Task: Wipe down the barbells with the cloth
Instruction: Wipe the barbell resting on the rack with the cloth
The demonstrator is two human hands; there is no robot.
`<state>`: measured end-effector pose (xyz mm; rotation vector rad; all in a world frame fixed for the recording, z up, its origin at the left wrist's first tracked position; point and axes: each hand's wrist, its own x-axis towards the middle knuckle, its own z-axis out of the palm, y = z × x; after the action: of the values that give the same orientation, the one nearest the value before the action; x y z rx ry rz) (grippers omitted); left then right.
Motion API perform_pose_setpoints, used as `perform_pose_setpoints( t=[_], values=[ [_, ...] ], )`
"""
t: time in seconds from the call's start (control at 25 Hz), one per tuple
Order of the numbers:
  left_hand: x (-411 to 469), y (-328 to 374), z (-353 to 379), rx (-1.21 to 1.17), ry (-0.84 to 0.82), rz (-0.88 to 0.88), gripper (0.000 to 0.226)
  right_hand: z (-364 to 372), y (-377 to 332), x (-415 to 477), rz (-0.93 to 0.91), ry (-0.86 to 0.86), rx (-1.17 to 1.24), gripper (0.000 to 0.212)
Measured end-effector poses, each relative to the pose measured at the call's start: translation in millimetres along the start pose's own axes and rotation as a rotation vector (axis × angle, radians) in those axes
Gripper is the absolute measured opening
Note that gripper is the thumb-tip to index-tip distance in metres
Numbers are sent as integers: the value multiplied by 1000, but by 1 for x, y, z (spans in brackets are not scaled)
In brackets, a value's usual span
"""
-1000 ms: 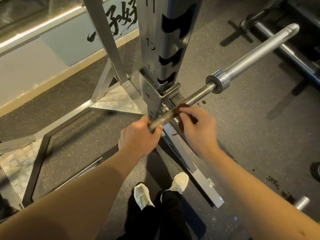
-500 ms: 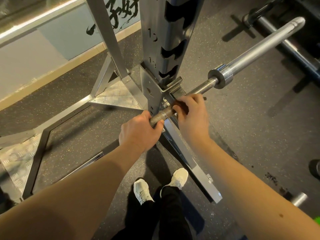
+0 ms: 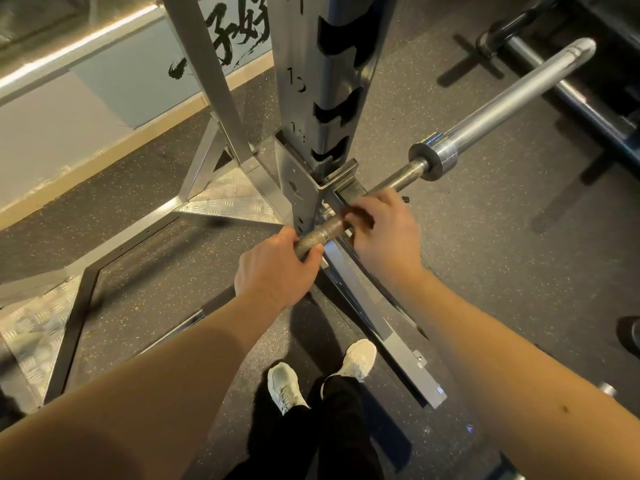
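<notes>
Where the barbell (image 3: 320,233) is knurled, left grip (image 3: 277,271) clamped round it, right grip (image 3: 381,230) seemingly curled over it.

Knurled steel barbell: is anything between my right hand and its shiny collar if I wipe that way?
Nothing visible does. The right hand grips the knurled steel barbell, and bare shaft runs from it to the shiny collar.

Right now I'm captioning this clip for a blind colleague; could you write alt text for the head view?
Seen from above, a person's left hand and right hand grip the knurled shaft of a barbell at the foot of a steel rack. Its chrome sleeve juts to the upper right over a speckled floor; white shoes show below.
</notes>
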<state>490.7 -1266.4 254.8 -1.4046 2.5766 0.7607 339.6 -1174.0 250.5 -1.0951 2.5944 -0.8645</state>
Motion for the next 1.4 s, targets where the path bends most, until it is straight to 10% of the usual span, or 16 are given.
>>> perform_pose_setpoints(
  t=[0.08,0.24,0.44,0.64,0.92,1.2,1.4],
  values=[
    [0,0,0,0,-1,5,32,1,-3,4,154,94,49,21],
    [0,-1,2,3,-14,-19,32,13,-15,-20,-154,-64,-6,21],
    [0,-1,0,-8,-12,5,33,-5,2,25,146,108,-18,19],
    [-2,3,-2,11,-15,-13,30,8,-16,-10,-173,-120,-37,19],
    [-2,-1,-1,-24,14,15,31,-21,23,68,253,154,-101,19],
    [-2,0,-1,-2,15,-7,33,19,-7,-20,-9,7,-26,37],
    [-4,5,-3,2,20,6,29,-25,36,42,204,156,37,43]
  ],
)
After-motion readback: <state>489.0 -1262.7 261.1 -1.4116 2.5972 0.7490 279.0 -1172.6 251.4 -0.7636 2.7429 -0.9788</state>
